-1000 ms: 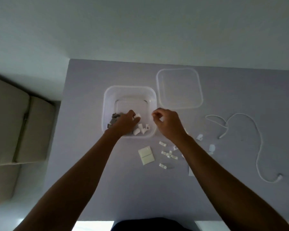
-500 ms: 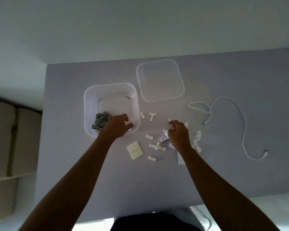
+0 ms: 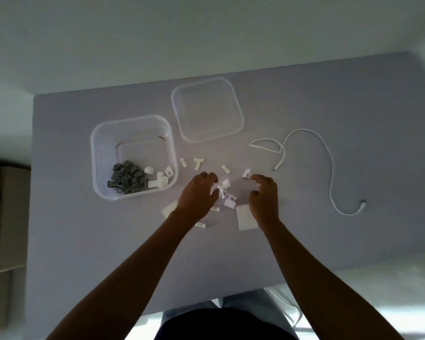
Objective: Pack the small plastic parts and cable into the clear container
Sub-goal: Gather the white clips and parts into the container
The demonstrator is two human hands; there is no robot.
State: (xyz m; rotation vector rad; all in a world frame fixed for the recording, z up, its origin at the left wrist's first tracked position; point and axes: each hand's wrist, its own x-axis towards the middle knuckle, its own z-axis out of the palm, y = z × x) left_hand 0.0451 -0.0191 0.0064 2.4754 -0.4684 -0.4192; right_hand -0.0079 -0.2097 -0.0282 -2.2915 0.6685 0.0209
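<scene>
Since half a second earlier, the left hand (image 3: pixel 198 192) had left the clear container (image 3: pixel 133 157) and come across to the loose white parts (image 3: pixel 225 188) on the table (image 3: pixel 84 241); a second before this moment both hands had been at the container's rim. The right hand (image 3: pixel 264 196) had stayed over the same scatter of parts, only shifting slightly.

Both hands were curled, palms down, facing each other across the little heap of white parts, which lay between them. The left thumb and fingertips were touching or just beside the nearest pieces; whether they actually pinched one could not be told. The right hand's fingers were bent too, with a small white clip (image 3: pixel 247 173) just at the fingertips, and its grip could not be told either. A flat white sheet (image 3: pixel 245 218) lay under and beside the right wrist, and a white square piece (image 3: pixel 169 208) showed just left of the left wrist.

The container sat to the left of the left hand, close by, with grey clips (image 3: pixel 125 177) and a few white pieces (image 3: pixel 160 179) inside. A T-shaped part (image 3: pixel 197 163) lay just beyond the left hand's fingers. The lid (image 3: pixel 207 109) lay farther away, beyond both hands. The white cable (image 3: pixel 329 168) curved on the table well to the right of the right hand, untouched.
</scene>
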